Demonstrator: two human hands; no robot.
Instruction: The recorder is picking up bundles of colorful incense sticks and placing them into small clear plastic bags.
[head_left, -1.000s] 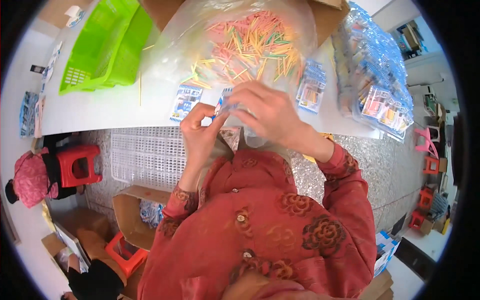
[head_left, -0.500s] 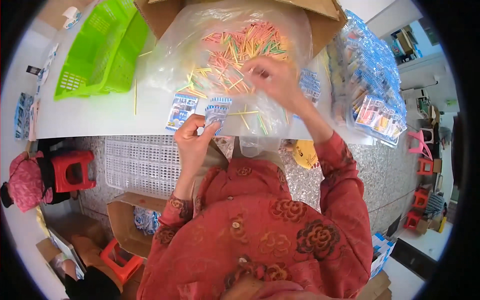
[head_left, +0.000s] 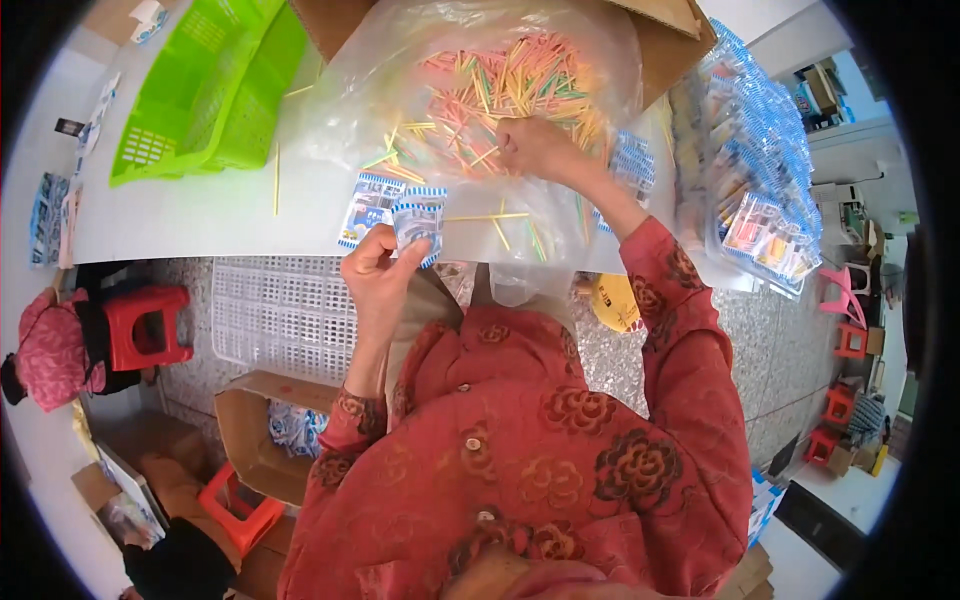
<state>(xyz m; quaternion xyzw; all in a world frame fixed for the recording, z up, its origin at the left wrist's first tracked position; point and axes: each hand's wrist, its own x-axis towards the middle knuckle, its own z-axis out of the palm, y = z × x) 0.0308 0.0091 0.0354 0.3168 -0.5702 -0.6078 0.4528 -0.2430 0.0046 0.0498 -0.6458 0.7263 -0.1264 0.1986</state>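
Pinched between the thumb and fingers of my left hand is a small blue-and-white striped plastic packet, held upright at the table's front edge. A flat packet of similar colours lies just behind it. My right hand is at the near side of a pile of thin coloured sticks, pink, yellow and green. Its fingers are curled together, and what is between them, if anything, is hidden. The sticks lie on a clear plastic bag that spills out of a cardboard box.
A lime-green basket stands at the left of the white table. Many filled blue-and-white packets are heaped at the right, with more packets near my right wrist. Loose sticks lie about. Below are a white crate and red stools.
My right hand has moved down onto the near part of the stick pile, its fingers closing. The packet in my left hand has shifted slightly left and now faces upward more fully.
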